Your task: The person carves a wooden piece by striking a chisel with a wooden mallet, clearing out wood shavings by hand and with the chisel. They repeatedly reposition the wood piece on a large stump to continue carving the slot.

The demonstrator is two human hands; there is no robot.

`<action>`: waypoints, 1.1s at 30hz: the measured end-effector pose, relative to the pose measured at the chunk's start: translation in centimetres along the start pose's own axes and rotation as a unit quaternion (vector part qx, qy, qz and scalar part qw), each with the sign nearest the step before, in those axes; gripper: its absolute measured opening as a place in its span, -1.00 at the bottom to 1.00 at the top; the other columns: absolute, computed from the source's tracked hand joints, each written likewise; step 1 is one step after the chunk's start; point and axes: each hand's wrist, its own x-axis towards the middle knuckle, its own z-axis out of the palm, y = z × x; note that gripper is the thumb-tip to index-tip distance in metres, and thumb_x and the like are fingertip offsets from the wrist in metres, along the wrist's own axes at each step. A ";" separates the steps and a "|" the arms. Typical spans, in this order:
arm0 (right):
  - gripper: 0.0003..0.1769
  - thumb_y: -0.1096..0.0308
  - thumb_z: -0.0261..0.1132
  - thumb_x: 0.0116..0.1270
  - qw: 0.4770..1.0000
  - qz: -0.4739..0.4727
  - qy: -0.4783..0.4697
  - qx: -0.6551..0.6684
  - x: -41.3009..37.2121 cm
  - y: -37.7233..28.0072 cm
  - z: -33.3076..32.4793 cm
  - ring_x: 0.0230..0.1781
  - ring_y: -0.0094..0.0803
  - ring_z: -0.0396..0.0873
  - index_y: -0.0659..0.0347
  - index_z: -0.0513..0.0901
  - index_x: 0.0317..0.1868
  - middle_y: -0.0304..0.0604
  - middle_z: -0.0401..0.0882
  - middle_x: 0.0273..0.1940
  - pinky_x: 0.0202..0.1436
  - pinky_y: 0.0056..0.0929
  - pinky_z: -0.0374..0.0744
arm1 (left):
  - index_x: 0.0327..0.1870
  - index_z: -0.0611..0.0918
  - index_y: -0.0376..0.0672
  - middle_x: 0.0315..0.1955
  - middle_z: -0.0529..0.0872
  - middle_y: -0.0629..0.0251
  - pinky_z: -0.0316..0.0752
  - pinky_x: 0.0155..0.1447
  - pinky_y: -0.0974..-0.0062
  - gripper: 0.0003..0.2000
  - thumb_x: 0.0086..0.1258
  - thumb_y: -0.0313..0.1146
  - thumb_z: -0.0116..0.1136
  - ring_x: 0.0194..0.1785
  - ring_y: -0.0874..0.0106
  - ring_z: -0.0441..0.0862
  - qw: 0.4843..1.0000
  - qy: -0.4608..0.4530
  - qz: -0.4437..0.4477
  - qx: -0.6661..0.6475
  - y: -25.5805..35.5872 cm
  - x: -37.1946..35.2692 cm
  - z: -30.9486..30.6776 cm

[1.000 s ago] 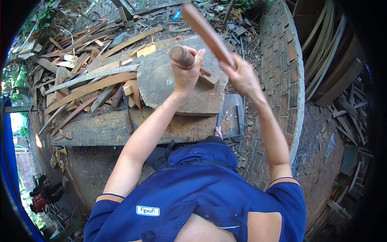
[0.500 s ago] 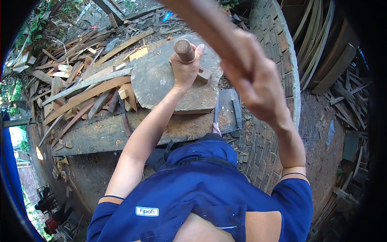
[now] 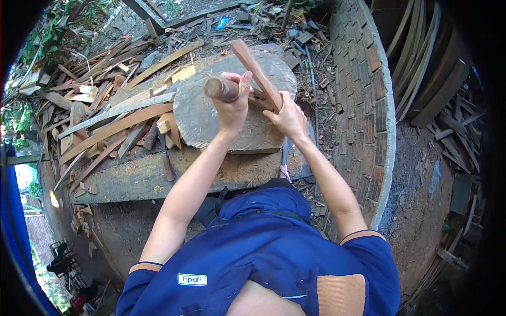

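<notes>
My left hand [image 3: 232,109] is wrapped round a thick round wooden handle [image 3: 215,87], whose end tilts toward the left. Whatever the handle is joined to is hidden below the fist. In my right hand [image 3: 290,117] is a reddish-brown squared wooden bar [image 3: 257,71], gripped near its close end and slanting up to the left past my left hand. Both hands are over a large round wood stump [image 3: 197,113]. A small wood piece [image 3: 259,104] lies on the stump between the hands, partly covered by them.
Long curved strips and offcuts [image 3: 113,117] are heaped to the left of the stump. A thick plank [image 3: 126,176] runs in front of it. On the right stands a curved brick wall [image 3: 361,116], with bent boards [image 3: 421,58] behind it. Wood scraps litter the ground.
My right hand has come down from a raised position with the wooden bar, which is now low over the stump. The round handle in my left hand has tipped leftward.
</notes>
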 end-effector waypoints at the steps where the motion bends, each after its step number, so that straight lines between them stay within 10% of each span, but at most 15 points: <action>1: -0.33 0.09 0.52 0.10 1.000 -0.003 -0.004 0.001 0.0 -0.2 0.3 -0.07 0.07 0.68 0.09 0.43 0.16 0.11 0.69 -0.12 -0.07 -0.03 0.62 | -0.27 0.45 -0.17 -0.47 0.59 0.35 0.52 -0.23 0.57 -0.82 0.42 -0.47 0.27 -0.37 0.54 0.59 1.000 0.021 0.012 -0.002 0.0 -0.5 0.1; 5: -0.39 0.09 0.51 0.11 1.000 0.008 0.019 -0.016 0.0 -0.5 0.3 -0.18 0.16 0.67 0.09 0.41 0.07 0.09 0.71 -0.19 -0.17 0.08 0.60 | -0.26 0.43 -0.17 -0.45 0.59 0.33 0.52 -0.22 0.56 -0.82 0.42 -0.48 0.26 -0.34 0.53 0.60 0.993 0.073 0.061 0.069 -0.1 -3.9 0.3; 13: -0.43 0.04 0.47 0.13 0.997 -0.036 -0.042 -0.046 1.8 0.1 -0.7 -0.17 0.17 0.66 0.09 0.45 0.03 0.12 0.70 -0.20 -0.14 0.07 0.60 | -0.43 0.57 -0.16 -0.45 0.60 0.29 0.53 -0.10 0.27 -0.74 0.03 -0.47 0.53 -0.23 0.21 0.57 0.929 -0.172 0.283 0.166 -0.8 -8.6 0.7; 21: -0.39 -0.01 0.41 0.14 0.975 -0.075 -0.207 -0.014 0.5 -0.1 -0.7 0.00 0.14 0.64 0.17 0.54 0.12 0.17 0.69 -0.08 0.04 0.00 0.57 | -0.35 0.50 -0.15 -0.43 0.62 0.35 0.55 -0.24 0.57 -0.76 0.39 -0.28 0.34 -0.35 0.52 0.63 0.981 0.190 0.006 0.035 4.5 -6.0 -2.2; 28: -0.47 0.01 0.30 0.32 0.987 -0.108 -0.006 -0.121 1.4 2.6 0.3 0.01 0.02 0.59 0.21 0.53 0.13 0.07 0.55 -0.04 0.02 -0.04 0.54 | -0.36 0.47 -0.12 -0.51 0.56 0.40 0.47 -0.21 0.61 -0.79 0.41 -0.38 0.30 -0.39 0.60 0.54 0.957 0.288 -0.009 -0.009 5.5 -7.5 -8.1; 33: -0.34 -0.13 0.21 0.39 0.884 -0.299 0.205 -0.295 -0.2 3.2 1.3 0.12 -0.15 0.37 0.27 0.47 0.24 -0.05 0.43 0.05 0.08 -0.18 0.40 | -0.41 0.49 -0.11 -0.54 0.58 0.43 0.45 -0.31 0.66 -0.77 0.39 -0.38 0.34 -0.44 0.64 0.55 0.942 0.333 -0.008 -0.044 5.4 -8.3 -8.5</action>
